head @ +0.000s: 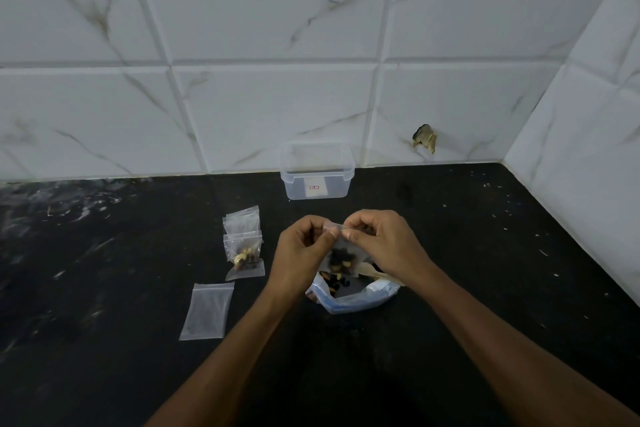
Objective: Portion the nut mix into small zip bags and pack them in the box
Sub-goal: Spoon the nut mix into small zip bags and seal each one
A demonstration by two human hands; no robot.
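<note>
My left hand (302, 246) and my right hand (379, 239) both pinch the top strip of a small zip bag (341, 258) that holds dark and pale nuts. The bag hangs just above the large open bag of nut mix (353, 298) on the black counter. A pale spoon (372, 272) pokes out of that large bag. To the left lies a filled small zip bag (244, 258) with an empty one (242, 218) behind it. Another empty zip bag (207, 310) lies flat nearer to me. The clear plastic box (317, 172) stands open by the wall.
The black counter (485, 253) runs to a tiled wall at the back and another on the right, forming a corner. A chipped hole in the tile (425, 138) sits low on the back wall. Pale smears mark the counter's far left.
</note>
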